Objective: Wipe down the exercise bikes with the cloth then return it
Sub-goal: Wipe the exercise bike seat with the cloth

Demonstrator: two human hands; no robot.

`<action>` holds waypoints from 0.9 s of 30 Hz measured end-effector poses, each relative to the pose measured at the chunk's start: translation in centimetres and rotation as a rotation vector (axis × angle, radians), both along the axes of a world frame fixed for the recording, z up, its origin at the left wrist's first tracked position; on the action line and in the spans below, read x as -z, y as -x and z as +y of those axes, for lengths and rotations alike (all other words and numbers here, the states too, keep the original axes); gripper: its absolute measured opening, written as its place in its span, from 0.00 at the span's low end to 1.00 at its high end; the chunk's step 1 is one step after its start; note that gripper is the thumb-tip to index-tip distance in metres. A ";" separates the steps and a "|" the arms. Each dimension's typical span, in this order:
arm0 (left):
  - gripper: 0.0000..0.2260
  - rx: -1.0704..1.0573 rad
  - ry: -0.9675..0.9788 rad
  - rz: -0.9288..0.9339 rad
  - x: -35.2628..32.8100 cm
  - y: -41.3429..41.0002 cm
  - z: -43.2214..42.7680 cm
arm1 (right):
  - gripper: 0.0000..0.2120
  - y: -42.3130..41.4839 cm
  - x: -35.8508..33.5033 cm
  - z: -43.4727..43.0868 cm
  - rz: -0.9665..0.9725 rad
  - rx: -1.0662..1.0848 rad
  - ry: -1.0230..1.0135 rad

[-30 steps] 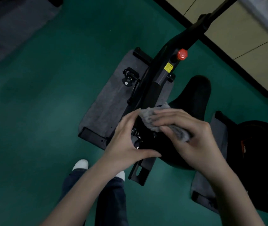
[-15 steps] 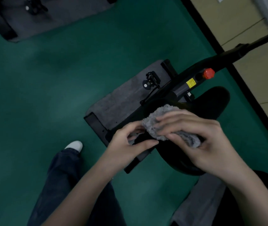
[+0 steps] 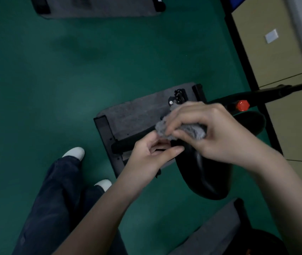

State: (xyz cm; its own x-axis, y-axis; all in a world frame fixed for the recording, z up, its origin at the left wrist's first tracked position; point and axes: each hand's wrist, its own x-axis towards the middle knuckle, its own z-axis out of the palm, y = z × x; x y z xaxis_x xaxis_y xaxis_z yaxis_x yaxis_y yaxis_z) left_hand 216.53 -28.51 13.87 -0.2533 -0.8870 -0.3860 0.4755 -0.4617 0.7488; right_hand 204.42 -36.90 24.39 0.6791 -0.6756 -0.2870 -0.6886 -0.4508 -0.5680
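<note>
The cloth (image 3: 195,133) is grey and fluffy, crumpled into a small bundle. It sits above the front end of the black seat (image 3: 207,176) of the bike (image 3: 256,93). The right hand (image 3: 217,134) grips it from above, with the fingers curled round it, so only its two ends show. The left hand (image 3: 149,160) is just below the left end of the cloth. Its fingers are bent and its thumb points to the seat, but one cannot tell if it holds anything.

The bike stands on a grey mat (image 3: 133,115), and a red knob (image 3: 242,105) shows on its frame just beyond the right hand. To the right, the beige wall (image 3: 275,116) and its dark bottom strip are close to the bike. To the left and ahead, the green floor (image 3: 54,80) is wide and open up to a second mat (image 3: 100,10) at the top edge. A third mat (image 3: 218,234) lies near the back of the seat. The person's white shoes (image 3: 74,152) stand on the floor left of the first mat.
</note>
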 end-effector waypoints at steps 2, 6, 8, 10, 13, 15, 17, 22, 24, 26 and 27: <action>0.15 -0.001 -0.012 0.034 0.0 0.0 0.1 | 0.04 0.1 -0.2 0.2 0.028 -0.067 -0.005; 0.15 -0.026 -0.071 0.073 0.0 0.1 0.1 | 0.04 -1.0 0.3 -2.0 0.098 -0.037 0.010; 0.15 -0.034 -0.081 0.071 0.1 0.2 0.0 | 0.05 -1.5 1.1 -4.3 0.168 0.070 -0.021; 0.16 -0.024 -0.079 0.059 0.0 0.1 -0.1 | 0.06 -1.6 2.0 -6.5 0.231 0.184 -0.118; 0.17 0.002 -0.067 0.041 -0.1 -0.2 -0.4 | 0.05 -0.2 3.2 -8.2 0.201 0.447 -0.334; 0.17 0.030 -0.058 0.013 -0.1 -0.5 -0.6 | 0.04 1.3 3.4 -7.9 0.127 0.613 -0.381; 0.20 0.067 -0.046 -0.018 -0.1 -0.8 -1.0 | 0.05 2.6 3.3 -6.5 0.110 0.692 -0.244; 0.41 0.137 -0.032 -0.064 0.1 -1.5 -2.6 | 0.06 1.8 2.2 0.0 -0.162 0.694 0.212; 0.44 0.187 0.025 -0.124 0.2 -2.0 -3.4 | 0.07 1.1 2.2 2.0 -0.246 0.707 0.268; 0.42 0.237 0.105 -0.220 0.1 -2.5 -4.2 | 0.07 0.6 2.4 3.6 -0.311 0.746 0.318; 0.39 0.253 0.140 -0.258 0.0 -2.7 -4.7 | 0.07 0.4 2.6 4.4 -0.342 0.769 0.349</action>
State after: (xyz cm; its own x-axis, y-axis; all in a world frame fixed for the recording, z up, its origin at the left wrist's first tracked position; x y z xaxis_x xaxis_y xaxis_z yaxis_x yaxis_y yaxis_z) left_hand 219.21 -33.18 13.83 -0.3811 -0.8576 -0.3454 0.1473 -0.4252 0.8930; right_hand 204.04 -32.54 21.83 0.0157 -0.9881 0.1531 -0.6898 -0.1215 -0.7137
